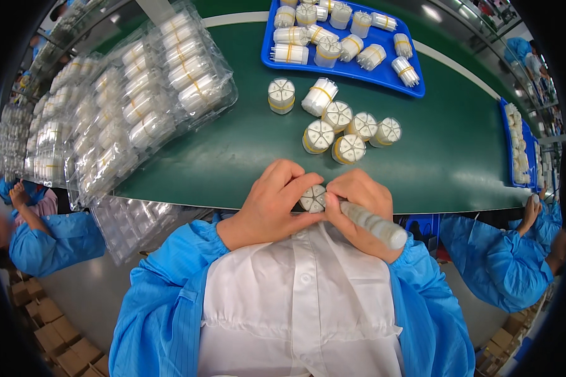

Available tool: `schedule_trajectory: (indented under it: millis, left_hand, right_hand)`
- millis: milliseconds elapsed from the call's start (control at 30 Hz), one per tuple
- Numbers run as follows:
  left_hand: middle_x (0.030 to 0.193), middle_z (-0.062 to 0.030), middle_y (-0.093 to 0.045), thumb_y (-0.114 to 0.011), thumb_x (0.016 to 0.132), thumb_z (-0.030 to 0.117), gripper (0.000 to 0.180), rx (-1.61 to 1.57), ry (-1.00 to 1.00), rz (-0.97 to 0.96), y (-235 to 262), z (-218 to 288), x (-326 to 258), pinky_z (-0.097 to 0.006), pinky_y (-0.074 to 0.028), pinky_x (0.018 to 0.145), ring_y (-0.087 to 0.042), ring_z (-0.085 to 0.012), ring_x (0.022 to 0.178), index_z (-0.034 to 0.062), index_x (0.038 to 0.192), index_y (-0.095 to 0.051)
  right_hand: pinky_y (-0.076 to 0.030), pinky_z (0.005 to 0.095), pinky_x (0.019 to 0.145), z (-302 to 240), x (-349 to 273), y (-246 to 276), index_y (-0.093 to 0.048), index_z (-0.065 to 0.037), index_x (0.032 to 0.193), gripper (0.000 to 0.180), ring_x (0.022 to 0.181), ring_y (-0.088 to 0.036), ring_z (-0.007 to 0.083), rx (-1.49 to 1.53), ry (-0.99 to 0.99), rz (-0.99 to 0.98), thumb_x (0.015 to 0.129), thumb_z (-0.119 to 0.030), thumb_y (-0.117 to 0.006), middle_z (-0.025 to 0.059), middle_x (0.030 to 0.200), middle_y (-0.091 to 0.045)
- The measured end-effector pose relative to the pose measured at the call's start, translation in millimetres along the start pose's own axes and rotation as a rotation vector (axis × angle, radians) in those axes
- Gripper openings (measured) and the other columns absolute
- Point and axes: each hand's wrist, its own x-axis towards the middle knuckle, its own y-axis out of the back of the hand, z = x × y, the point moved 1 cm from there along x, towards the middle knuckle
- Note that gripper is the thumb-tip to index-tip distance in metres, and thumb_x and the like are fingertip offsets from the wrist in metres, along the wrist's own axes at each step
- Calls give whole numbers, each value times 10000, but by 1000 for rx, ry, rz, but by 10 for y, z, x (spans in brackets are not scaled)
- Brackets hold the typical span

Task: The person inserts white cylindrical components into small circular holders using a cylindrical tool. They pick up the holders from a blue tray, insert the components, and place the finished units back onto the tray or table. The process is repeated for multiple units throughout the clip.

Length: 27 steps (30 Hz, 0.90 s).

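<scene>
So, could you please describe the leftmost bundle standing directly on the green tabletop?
Straight ahead on the green table lies a blue tray. Nearer than its left corner stands a yellow-banded white bundle, apart from the cluster to its right.

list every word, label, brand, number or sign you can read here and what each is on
Nothing can be read.
Loose bundles: tiny marks on the round ends, too small to read.
Bundle in the left hand: end too small to read.
Pale ribbed object in the right hand: blurred.
</scene>
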Motion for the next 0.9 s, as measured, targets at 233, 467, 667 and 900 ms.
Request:
schedule_trajectory:
  millis: [233,467,667,900]
  left_hand:
    - [1118,-148,-601,-839,699,93,572,-68,-52,53,2,-32,42,-414,-532,826,-608,-333,996,19,1228,-636]
    - [1142,-155,-608,-834,695,90,614,-141,-65,-27,21,-75,60,-425,-512,853,-602,-334,1014,19,1265,-617]
    - [1109,-130,-584,-873,712,155,599,-22,-4,-27,19,-28,45,-419,-513,803,-584,-317,995,29,1245,-632]
    - [1170,-143,-636,-829,724,68,566,-115,-49,61,-2,-44,56,-424,-516,849,-612,-331,1020,26,1252,-630]
  right_hand:
    - [-517,350,616,7,-2,71,-659,-32,904,101,707,-651,254,107,-67,80,863,-28,-752,108,879,-664]
    - [-514,360,603,81,24,15,-661,-28,918,113,696,-650,259,100,-68,31,858,-28,-756,108,871,-659]
    - [-514,359,598,31,41,7,-660,-27,917,117,695,-654,258,83,-63,-7,852,-20,-757,100,865,-658]
    - [-518,347,622,35,15,69,-660,-19,917,103,706,-655,247,104,-74,87,863,-16,-749,103,882,-669]
